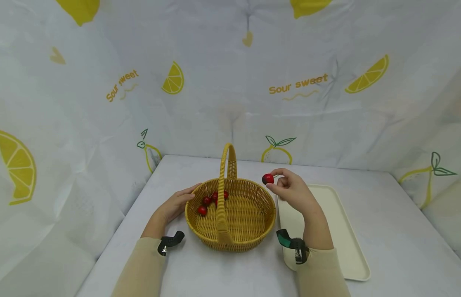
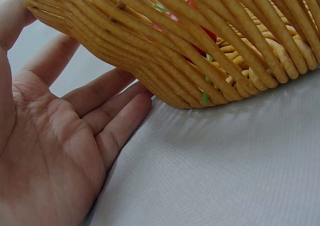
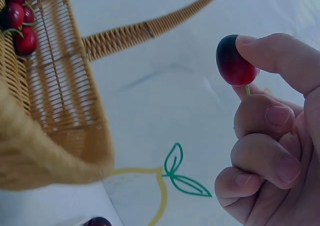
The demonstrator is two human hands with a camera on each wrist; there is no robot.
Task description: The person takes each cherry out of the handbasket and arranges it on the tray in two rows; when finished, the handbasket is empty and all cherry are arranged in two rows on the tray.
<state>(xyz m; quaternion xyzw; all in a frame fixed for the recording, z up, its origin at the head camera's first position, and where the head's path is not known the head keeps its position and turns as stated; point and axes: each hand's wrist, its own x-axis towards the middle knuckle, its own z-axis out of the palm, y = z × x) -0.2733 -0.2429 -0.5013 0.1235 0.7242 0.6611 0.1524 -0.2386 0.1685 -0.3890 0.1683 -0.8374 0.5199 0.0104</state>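
Observation:
A red cherry (image 1: 268, 178) with a dark patch is pinched between thumb and forefinger of my right hand (image 1: 292, 190), raised near the basket's right rim. Its green stem shows below it in the right wrist view, where the other fingers curl into the palm. My left hand (image 1: 177, 205) rests against the outer left side of the yellow wicker basket (image 1: 249, 243), fingers fairly straight, their tips at the weave in the left wrist view. Several red cherries (image 1: 202, 210) lie inside the basket on its left, partly hidden behind the tall handle (image 1: 221, 198).
A cream tray (image 1: 345, 235) lies right of the basket, partly covered by my right forearm. At the bottom edge of the right wrist view, a dark cherry (image 3: 97, 222) shows. A lemon-printed cloth (image 1: 215, 115) hangs behind the white table (image 1: 211, 272).

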